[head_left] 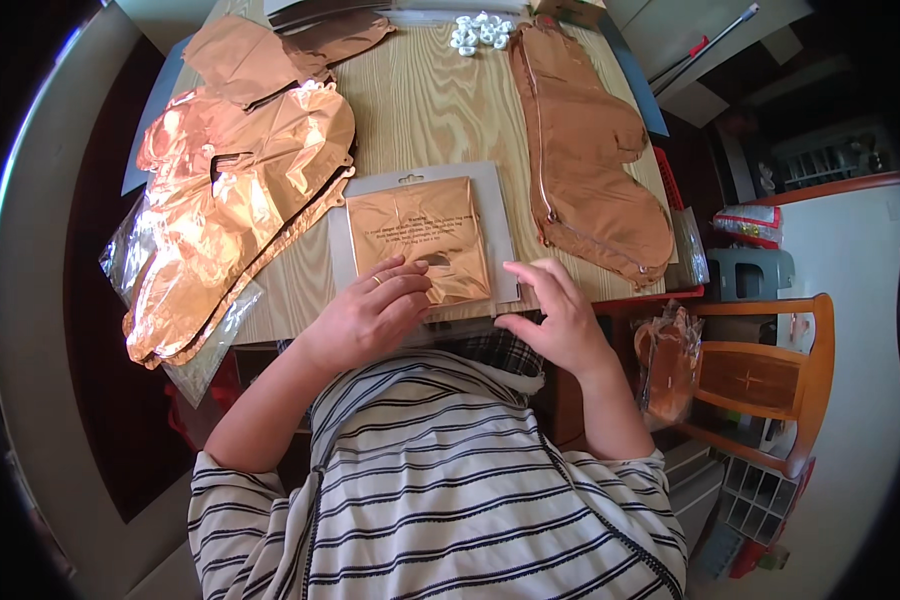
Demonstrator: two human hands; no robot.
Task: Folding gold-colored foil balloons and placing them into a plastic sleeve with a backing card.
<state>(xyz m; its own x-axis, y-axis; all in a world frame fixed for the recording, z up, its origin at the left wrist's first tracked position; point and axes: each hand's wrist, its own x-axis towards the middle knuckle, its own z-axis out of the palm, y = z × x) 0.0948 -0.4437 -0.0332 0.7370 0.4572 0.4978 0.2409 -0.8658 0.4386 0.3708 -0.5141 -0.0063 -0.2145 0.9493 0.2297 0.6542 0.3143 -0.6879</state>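
A flat, copper-coloured folded foil piece [415,215] with printing on it lies on a grey backing card [500,240] with a hang hole, at the table's near edge. My left hand [375,312] rests on the lower left of the foil, fingers stretched over it and partly curved. Just off the card's lower right corner is my right hand [560,315], thumb and forefinger spread apart with nothing visible between them. To the left lies a pile of shiny copper foil balloons [240,190], uninflated. Another flat stack of copper foil balloons [590,150] lies on the right.
Small white rings or coils [482,33] sit in a heap at the far side of the wood-grain table [420,110]. More copper foil [240,55] lies at the far left. A wooden chair [760,380] stands at the right, beside a clear bag of copper foil [667,365].
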